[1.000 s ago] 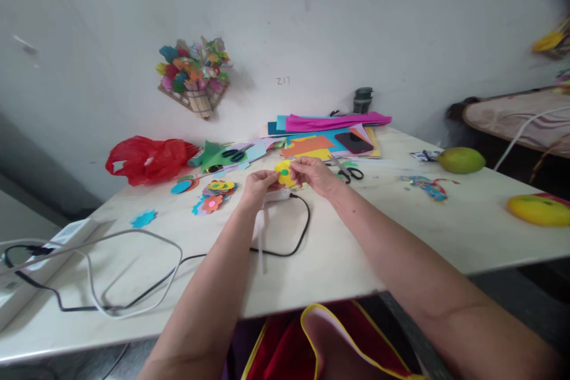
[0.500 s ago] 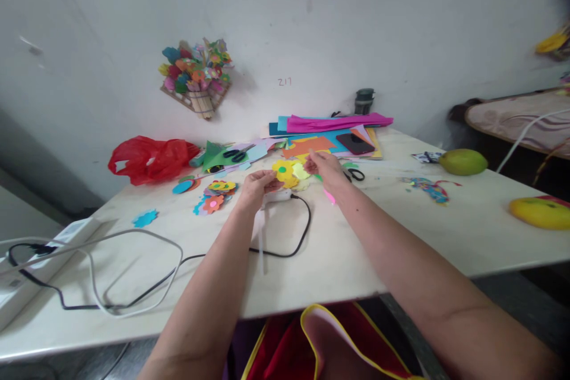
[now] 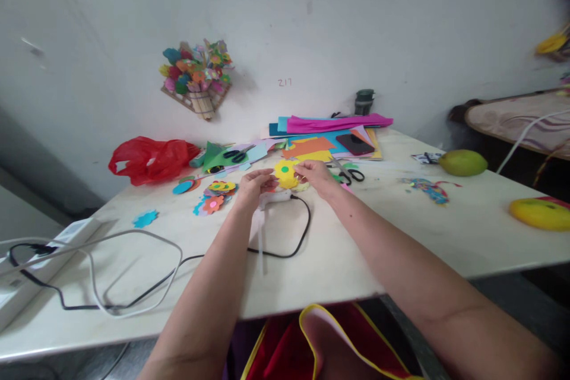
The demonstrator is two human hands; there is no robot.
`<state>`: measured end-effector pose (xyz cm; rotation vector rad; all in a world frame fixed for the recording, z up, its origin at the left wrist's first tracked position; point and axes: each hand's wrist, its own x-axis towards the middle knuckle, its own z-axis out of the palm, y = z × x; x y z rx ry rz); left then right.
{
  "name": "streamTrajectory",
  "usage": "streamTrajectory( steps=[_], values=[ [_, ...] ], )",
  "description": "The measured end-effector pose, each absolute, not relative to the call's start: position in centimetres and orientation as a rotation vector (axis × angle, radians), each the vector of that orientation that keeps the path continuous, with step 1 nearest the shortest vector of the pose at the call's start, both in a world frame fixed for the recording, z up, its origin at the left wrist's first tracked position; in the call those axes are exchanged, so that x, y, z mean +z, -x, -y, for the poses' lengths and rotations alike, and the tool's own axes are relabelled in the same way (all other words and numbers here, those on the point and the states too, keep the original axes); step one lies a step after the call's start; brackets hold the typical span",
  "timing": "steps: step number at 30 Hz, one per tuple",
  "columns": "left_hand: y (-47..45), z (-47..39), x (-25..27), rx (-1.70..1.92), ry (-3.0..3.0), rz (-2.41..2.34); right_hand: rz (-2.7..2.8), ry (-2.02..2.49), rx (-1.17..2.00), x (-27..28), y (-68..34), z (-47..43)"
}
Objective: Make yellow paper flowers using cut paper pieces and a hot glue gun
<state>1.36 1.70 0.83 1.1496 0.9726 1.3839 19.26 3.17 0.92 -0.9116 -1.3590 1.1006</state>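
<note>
Above the middle of the table, a yellow paper flower (image 3: 285, 171) with a green round centre is held up between my two hands. My left hand (image 3: 257, 185) pinches its left edge, fingers closed. At its right edge the fingers of my right hand (image 3: 315, 176) are closed on it too. Just below them lies what looks like a white hot glue gun (image 3: 276, 196), partly covered by my left hand, with a black cord and a long translucent stick. Black-handled scissors (image 3: 351, 176) rest beside my right hand.
Left of my hands lie stacked paper flowers (image 3: 214, 197), a blue flower (image 3: 145, 218) and a red plastic bag (image 3: 154, 159). Coloured sheets (image 3: 307, 147) and a phone (image 3: 355, 143) are at the back. A power strip (image 3: 66, 243) with looped cables occupies the left; mangoes (image 3: 463, 162) sit right.
My right hand has moved down and toward the flower and now grips its right edge. The pale yellow piece near its fingers no longer shows separately. My left hand stays almost in place.
</note>
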Motion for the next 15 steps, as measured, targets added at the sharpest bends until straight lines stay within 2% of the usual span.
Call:
streamTrajectory(
  steps=[15],
  values=[
    [-1.96, -1.1, 1.35, 1.331, -1.245, -1.043, 1.36, 0.92, 1.092, 0.48, -19.08, -3.31]
  ],
)
